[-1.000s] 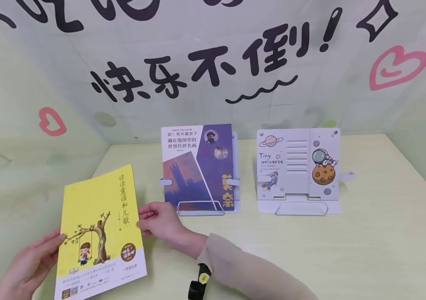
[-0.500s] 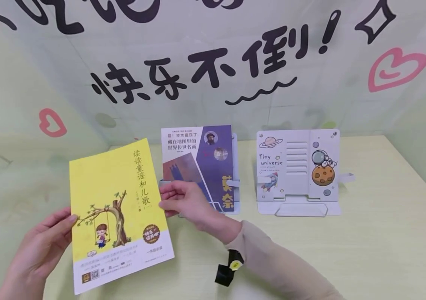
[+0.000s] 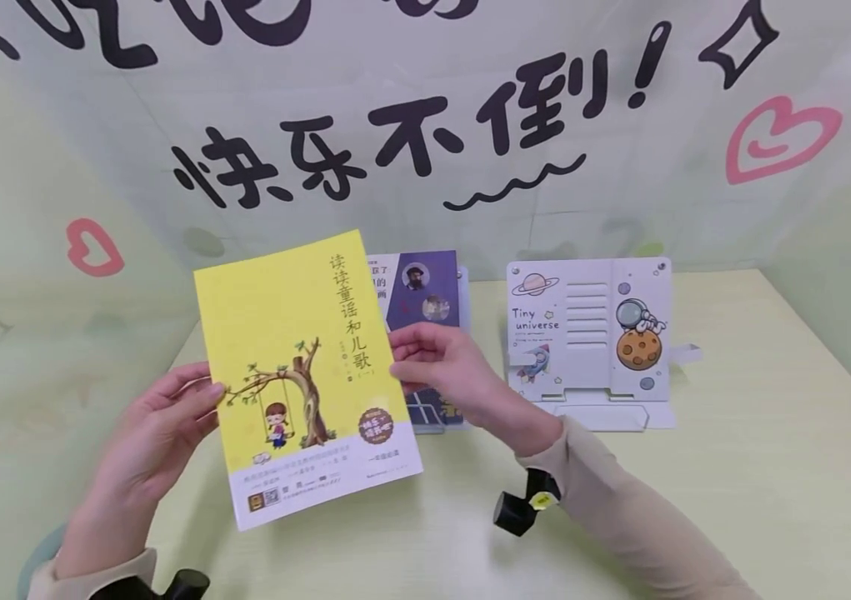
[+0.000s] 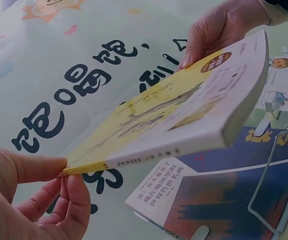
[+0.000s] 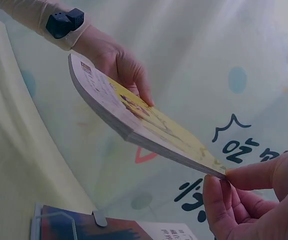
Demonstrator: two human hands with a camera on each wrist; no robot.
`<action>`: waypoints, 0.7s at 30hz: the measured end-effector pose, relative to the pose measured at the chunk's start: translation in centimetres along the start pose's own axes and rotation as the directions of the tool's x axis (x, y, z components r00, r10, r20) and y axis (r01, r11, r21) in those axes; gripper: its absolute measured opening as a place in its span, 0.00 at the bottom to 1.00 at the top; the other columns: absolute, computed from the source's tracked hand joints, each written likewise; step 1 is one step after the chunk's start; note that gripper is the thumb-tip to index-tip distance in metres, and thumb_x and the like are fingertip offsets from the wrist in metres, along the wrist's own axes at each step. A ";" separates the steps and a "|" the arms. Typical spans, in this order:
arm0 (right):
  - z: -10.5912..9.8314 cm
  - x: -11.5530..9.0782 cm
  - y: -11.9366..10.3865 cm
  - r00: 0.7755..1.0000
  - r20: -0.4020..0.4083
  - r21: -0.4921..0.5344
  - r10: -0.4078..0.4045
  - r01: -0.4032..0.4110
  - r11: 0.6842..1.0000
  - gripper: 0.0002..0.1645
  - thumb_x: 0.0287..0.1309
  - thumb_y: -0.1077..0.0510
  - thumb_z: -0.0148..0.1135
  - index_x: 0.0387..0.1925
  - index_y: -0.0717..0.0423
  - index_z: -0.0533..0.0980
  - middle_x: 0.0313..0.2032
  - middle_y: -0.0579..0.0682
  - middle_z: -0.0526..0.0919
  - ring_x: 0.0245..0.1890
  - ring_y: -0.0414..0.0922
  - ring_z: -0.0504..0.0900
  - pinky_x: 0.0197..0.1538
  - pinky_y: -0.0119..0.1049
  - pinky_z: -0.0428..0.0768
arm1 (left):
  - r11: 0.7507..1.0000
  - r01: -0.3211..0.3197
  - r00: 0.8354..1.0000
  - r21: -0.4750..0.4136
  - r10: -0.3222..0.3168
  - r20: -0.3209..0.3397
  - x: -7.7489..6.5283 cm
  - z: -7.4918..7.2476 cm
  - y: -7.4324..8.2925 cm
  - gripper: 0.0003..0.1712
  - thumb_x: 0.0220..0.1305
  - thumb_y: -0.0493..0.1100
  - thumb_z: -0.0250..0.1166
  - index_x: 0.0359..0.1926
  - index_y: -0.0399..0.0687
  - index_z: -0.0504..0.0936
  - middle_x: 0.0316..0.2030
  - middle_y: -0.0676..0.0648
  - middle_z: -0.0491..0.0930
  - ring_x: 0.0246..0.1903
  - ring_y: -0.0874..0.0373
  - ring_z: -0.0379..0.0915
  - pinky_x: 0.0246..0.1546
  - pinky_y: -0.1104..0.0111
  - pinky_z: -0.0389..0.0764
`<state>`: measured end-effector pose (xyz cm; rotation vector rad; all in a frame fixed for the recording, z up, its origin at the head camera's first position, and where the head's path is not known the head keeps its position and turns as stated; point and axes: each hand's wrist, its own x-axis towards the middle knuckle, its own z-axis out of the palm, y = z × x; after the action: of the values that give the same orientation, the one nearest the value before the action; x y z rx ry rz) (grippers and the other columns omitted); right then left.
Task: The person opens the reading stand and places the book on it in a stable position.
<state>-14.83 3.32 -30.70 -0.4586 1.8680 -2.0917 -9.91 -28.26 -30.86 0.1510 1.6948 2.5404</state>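
A yellow book [image 3: 267,317] with a white lower band is held up above the table, its cover facing me and tilted slightly. My left hand [image 3: 162,425] pinches its left edge between thumb and fingers. On the opposite edge, my right hand [image 3: 455,371] pinches it the same way. Both wrist views show the thumbs on the cover and the fingers beneath. Behind the yellow book stands a purple book [image 3: 425,292] on a white stand, partly hidden in the head view. The left wrist view shows the purple book's cover [image 4: 223,200] and the wire ledge at its foot.
To the right stands a white bookstand [image 3: 590,333] printed with an astronaut and a rocket; it bears no book. Its side clip sticks out to the right. A pale table [image 3: 755,500] lies beneath, and a printed backdrop [image 3: 365,83] with black lettering rises behind.
Both hands have carried the yellow book up and to the right, from the left side of the table to in front of the purple book. The grips look unchanged.
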 end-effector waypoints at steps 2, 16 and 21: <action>-0.9 -0.2 -0.1 1.000 -0.018 -0.001 0.004 -0.004 1.000 0.19 0.54 0.73 0.59 0.49 0.69 0.73 0.35 0.55 0.79 0.32 0.42 0.80 0.38 0.37 0.82 | 0.999 0.017 1.000 0.033 -0.016 -0.008 0.6 0.9 0.0 0.17 0.65 0.25 0.51 0.41 0.45 0.83 0.36 0.47 0.85 0.34 0.56 0.81 0.34 0.69 0.78; -7.2 -1.9 -0.8 0.987 -0.144 -0.049 -0.065 0.059 0.997 0.19 0.54 0.73 0.59 0.49 0.72 0.72 0.34 0.52 0.79 0.32 0.42 0.79 0.37 0.34 0.81 | 0.981 0.091 0.995 0.170 -0.082 -0.059 4.9 8.2 -0.7 0.10 0.59 0.30 0.63 0.36 0.50 0.81 0.33 0.51 0.83 0.32 0.59 0.80 0.33 0.70 0.80; -9.2 -2.5 -1.3 0.979 -0.183 -0.083 -0.090 0.076 0.994 0.20 0.54 0.73 0.59 0.50 0.72 0.71 0.34 0.51 0.78 0.32 0.42 0.79 0.38 0.34 0.82 | 0.969 0.124 0.991 0.215 -0.112 -0.067 6.5 10.2 -1.1 0.09 0.59 0.32 0.64 0.37 0.51 0.80 0.33 0.52 0.83 0.32 0.59 0.79 0.34 0.71 0.79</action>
<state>-16.55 12.79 -30.50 -0.3749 2.0716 -2.1910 -14.98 -17.68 -27.73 -0.0060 1.9394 2.2898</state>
